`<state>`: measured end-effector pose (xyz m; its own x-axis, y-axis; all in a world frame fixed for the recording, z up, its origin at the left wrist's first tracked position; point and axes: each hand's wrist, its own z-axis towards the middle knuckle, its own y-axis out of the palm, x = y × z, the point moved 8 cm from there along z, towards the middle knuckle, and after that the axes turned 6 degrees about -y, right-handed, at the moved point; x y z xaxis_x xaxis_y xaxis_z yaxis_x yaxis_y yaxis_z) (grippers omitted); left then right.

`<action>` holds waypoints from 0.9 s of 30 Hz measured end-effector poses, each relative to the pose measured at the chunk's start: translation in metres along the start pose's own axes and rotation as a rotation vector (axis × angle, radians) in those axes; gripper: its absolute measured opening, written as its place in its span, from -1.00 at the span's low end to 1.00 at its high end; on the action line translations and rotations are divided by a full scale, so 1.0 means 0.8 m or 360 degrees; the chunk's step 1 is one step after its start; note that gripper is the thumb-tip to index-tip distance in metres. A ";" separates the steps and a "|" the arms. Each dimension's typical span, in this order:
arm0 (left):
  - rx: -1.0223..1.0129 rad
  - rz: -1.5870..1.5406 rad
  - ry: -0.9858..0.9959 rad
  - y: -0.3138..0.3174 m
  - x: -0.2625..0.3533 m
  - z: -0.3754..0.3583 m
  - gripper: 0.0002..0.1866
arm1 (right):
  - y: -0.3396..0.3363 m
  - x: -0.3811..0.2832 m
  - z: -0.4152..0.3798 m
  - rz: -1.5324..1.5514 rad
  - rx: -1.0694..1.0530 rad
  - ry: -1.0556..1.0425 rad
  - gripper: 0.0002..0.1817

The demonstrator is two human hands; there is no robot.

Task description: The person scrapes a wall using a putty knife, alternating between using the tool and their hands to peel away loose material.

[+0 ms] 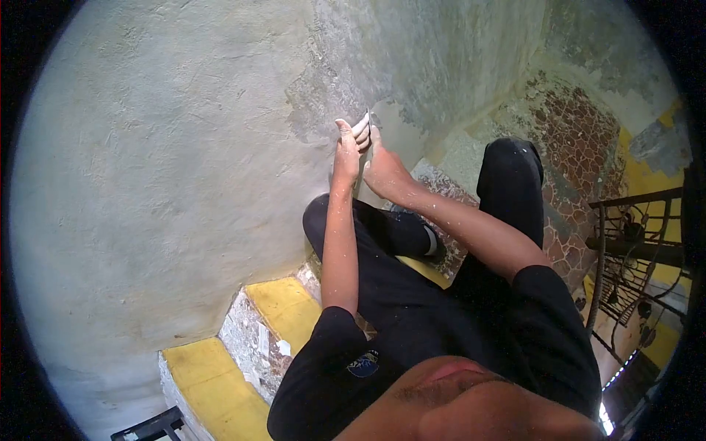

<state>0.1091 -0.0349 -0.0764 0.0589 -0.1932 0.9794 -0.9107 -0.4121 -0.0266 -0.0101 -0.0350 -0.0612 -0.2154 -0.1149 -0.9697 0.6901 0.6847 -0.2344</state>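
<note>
A putty knife (369,121) shows nearly edge-on, its thin dark blade pointing up in front of the wall. My right hand (387,175) is closed around its lower part, with the index finger stretched along the blade; the handle is hidden. My left hand (348,151) is beside the blade, thumb raised apart from the other fingers, which lie against the blade's left side. Whitish paste coats those fingertips, and pale specks dot both forearms. Behind the hands, the wall (316,106) has a rough darker patch next to smoother grey plaster.
Steps with yellow treads (213,382) and chipped white risers descend at lower left. My bent knees (509,165) are below and right of the hands. Brown patterned tiles (570,121) cover the landing at right, near a dark metal railing (636,250). A black frame (151,426) stands at bottom left.
</note>
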 end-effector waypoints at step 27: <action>-0.0197 0.0236 -0.0008 0.034 -0.006 0.002 -0.04 | -0.048 0.013 0.004 0.0185 -0.0079 0.0288 -0.16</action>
<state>0.0849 -0.0463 -0.0820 -0.0780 -0.2482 0.9655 -0.9528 -0.2664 -0.1455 -0.0362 -0.0646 -0.0625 -0.2600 0.0950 -0.9609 0.6836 0.7210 -0.1137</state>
